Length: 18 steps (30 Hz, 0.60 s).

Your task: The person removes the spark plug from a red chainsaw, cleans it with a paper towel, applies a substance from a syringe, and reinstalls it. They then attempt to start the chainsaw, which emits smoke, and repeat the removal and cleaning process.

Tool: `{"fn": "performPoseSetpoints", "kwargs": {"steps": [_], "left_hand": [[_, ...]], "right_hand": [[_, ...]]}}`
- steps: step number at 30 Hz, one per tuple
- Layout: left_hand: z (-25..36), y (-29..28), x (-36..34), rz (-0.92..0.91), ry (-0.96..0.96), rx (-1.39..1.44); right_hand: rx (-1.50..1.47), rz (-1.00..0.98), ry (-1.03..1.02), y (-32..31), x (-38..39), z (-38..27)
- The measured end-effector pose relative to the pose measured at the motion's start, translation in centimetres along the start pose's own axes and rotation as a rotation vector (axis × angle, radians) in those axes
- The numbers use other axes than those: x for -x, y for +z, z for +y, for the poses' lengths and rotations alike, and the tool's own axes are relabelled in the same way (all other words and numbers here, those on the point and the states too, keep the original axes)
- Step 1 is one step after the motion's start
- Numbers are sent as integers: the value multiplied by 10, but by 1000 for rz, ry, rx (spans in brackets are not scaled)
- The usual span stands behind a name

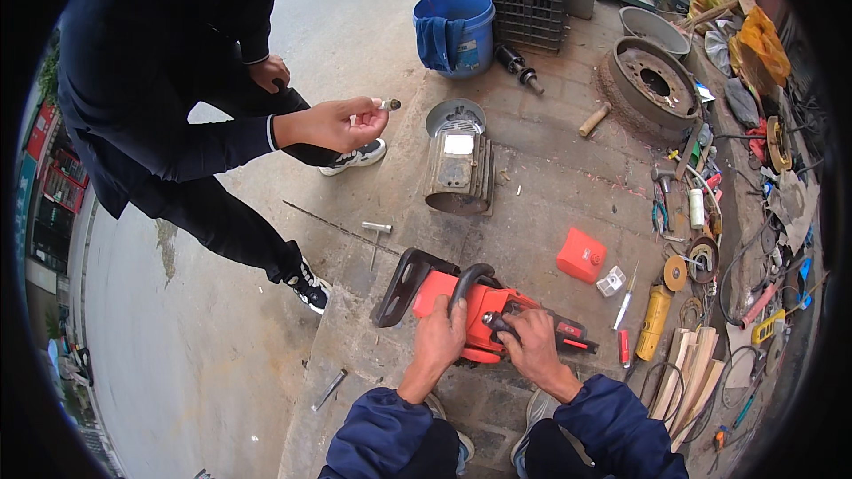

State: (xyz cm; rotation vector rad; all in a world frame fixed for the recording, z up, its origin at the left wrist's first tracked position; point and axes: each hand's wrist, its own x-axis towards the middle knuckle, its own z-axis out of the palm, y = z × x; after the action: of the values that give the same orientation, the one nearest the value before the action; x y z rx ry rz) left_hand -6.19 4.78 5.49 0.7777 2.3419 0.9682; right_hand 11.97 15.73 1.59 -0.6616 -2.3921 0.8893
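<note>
A red-orange chainsaw (435, 288) with black handles rests on the ground in front of my feet. My left hand (438, 334) is closed around its curved black front handle (470, 277). On the saw's right side, my right hand (534, 341) pinches a short black cylindrical piece (499, 323) against the body; its attachment is partly hidden by my fingers. Across from me at the left, a co-worker's hand (342, 124) holds up a small metal part (390, 105) that looks like a spark plug.
A T-handled wrench (376, 229) and a metal tube (329, 389) lie left. Beyond the saw stand a motor housing (458, 173), metal bowl (455, 112) and blue bucket (477, 33). Rightward are a red container (581, 255), yellow angle grinder (657, 319), wood strips (685, 381) and a wheel drum (652, 80).
</note>
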Motion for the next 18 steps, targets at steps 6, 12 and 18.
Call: {"fn": "performPoseSetpoints", "kwargs": {"steps": [6,12,18], "left_hand": [[-2,3,-1,44,55,-3],[-9,7,-2,41,70,16],[-3,3,-2,-6,0,-2]], "right_hand": [[-102,-133,-11,-8,-9,13],[-194,-190,-56,-7,-13,33],[-211,-182,-39,-12,-17,27]]}}
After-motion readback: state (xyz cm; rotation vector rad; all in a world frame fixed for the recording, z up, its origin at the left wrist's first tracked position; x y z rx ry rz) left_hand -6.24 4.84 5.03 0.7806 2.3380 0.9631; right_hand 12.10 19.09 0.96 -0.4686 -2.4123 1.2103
